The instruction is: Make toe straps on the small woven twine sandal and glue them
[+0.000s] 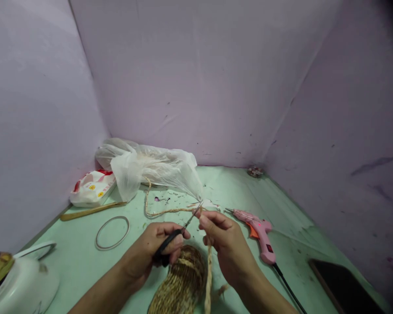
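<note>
Worktop edges: the green worktop (229,181) is closed in on three sides by pale lilac walls (196,78); its near edge is cut off by the view.
Open room: green surface is left showing between the ring (109,249) and the left hand (146,246); a wider stretch is left between the glue gun (258,226) and the right-side wall. At far left the bag (153,163), pack (91,189) and stick (91,211) are crowded together.
Left hand: closed round the black handles of the scissors (169,242); the slim metal blades are angled up to the fingertips of the right hand (225,240).
Right hand: thumb and fingers are pinched narrow on the cord (208,274).
Cord: held above the worktop, near the middle; pale, twisted fibre, hung down to the bottom of the view. Whether it is caught between the blades cannot be told.
Bundle: coarse, brown and fibrous, this bundle (180,288) is rounded at the top, banded with a paler strip and set below the hands.
Bag: thin, crumpled, translucent plastic; a braid (173,211) is laid from it towards the hands.
Glue gun: pink plastic, fitted with an orange trigger and black cable (286,281).
Near corners: a rounded white pot (29,283) is seen at left, a flat dark slab (345,285) at right.
Count: two hands, one pair of scissors, one glue gun, one ring, one stick, one bag, one pack.
</note>
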A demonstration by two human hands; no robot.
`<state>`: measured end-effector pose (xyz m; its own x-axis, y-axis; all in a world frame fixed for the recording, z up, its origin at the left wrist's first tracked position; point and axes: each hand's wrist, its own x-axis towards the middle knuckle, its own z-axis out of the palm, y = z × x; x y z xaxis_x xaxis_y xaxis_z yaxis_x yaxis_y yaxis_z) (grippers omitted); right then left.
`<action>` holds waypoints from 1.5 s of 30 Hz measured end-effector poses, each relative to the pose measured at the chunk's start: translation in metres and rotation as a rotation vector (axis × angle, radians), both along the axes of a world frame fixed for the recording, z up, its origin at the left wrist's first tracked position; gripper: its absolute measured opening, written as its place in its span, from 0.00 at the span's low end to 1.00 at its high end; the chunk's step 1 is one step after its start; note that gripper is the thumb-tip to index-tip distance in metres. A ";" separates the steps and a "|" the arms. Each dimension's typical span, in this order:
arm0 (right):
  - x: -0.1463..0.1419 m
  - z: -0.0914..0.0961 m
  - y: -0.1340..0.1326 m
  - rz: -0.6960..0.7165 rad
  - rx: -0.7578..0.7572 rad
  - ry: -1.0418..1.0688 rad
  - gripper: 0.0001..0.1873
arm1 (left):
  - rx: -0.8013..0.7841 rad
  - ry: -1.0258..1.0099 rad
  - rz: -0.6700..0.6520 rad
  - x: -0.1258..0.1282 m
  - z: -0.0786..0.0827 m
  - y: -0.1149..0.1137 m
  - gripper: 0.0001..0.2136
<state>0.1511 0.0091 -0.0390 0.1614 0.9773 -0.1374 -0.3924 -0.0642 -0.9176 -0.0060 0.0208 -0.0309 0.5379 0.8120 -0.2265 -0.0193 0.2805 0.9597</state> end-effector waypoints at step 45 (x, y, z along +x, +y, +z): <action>-0.007 -0.005 -0.008 -0.224 0.219 -0.676 0.07 | 0.383 0.406 0.055 0.014 0.018 -0.025 0.06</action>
<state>0.1445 0.0010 -0.0437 0.3402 0.9047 0.2564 0.2803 0.1627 -0.9460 0.0080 -0.0043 -0.0126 0.4241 0.9012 -0.0896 0.3680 -0.0811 0.9263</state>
